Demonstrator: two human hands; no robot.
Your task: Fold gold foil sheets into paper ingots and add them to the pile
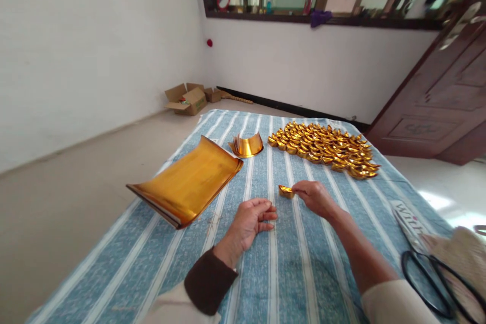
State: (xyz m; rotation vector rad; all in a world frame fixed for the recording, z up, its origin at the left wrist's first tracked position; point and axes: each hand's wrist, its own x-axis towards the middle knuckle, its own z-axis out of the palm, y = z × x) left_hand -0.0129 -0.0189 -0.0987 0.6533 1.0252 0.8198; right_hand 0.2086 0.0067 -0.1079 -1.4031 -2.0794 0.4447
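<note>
My right hand (314, 197) pinches a small folded gold paper ingot (286, 191) just above the blue striped cloth (296, 263). Beside it, my left hand (250, 223) rests on the cloth, palm turned up, fingers loosely curled and holding nothing. A stack of gold foil sheets (188, 182) lies curled to the left. Behind it sits a small bundle of bent gold strips (247, 145). Many finished gold ingots (324, 148) lie in rows at the far right of the cloth.
Black-handled scissors (429, 258) and a printed packet (408, 217) lie at the right edge, next to a woven item (461, 253). Open cardboard boxes (188, 98) stand on the floor by the wall. A dark wooden door (440, 96) is at right.
</note>
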